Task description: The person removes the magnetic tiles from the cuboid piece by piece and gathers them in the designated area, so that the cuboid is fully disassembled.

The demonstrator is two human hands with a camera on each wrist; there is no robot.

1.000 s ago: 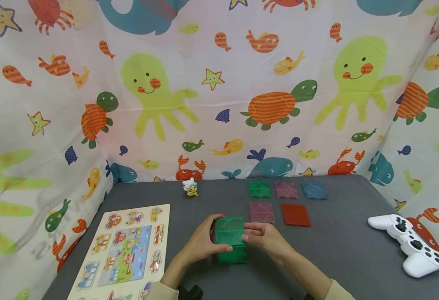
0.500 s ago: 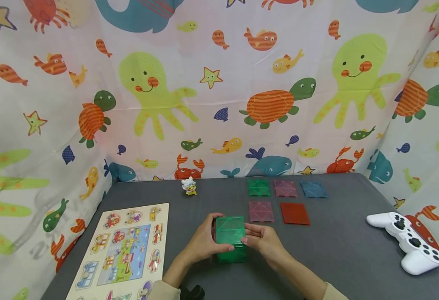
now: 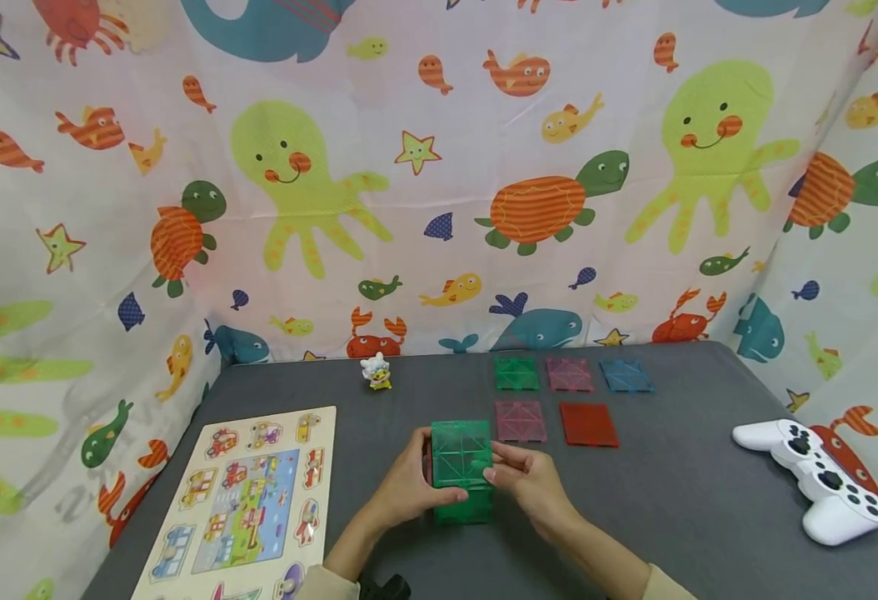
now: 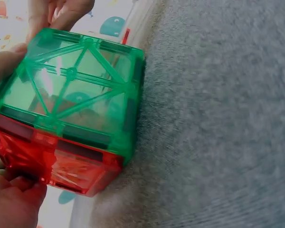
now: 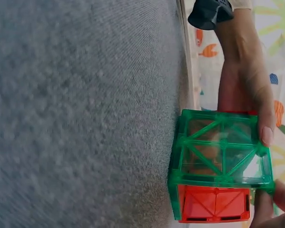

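Note:
A cube of translucent magnetic tiles (image 3: pixel 463 505) stands on the grey table between my hands, with green and red sides showing in the wrist views. Its green top tile (image 3: pixel 460 450) slants up toward the back in the head view. My left hand (image 3: pixel 407 483) grips the cube from the left, thumb across the near side below the top tile and fingers behind the red side (image 4: pixel 61 159). With thumb and fingers my right hand (image 3: pixel 532 482) pinches the right edge of the top tile. In the right wrist view a red tile (image 5: pixel 216 204) shows beside the green near side (image 5: pixel 223 152).
Behind the cube lie flat tiles: green (image 3: pixel 516 374), pink (image 3: pixel 520 422), blue (image 3: pixel 626 376) and a red one (image 3: pixel 589 425). A wooden vehicle puzzle (image 3: pixel 247 492) lies left, a small figurine (image 3: pixel 376 372) at the back, a white game controller (image 3: pixel 814 483) right.
The back edge of the green top tile has risen, so the tile slants more. Both hands keep their hold in nearly the same place. The head view has shifted slightly.

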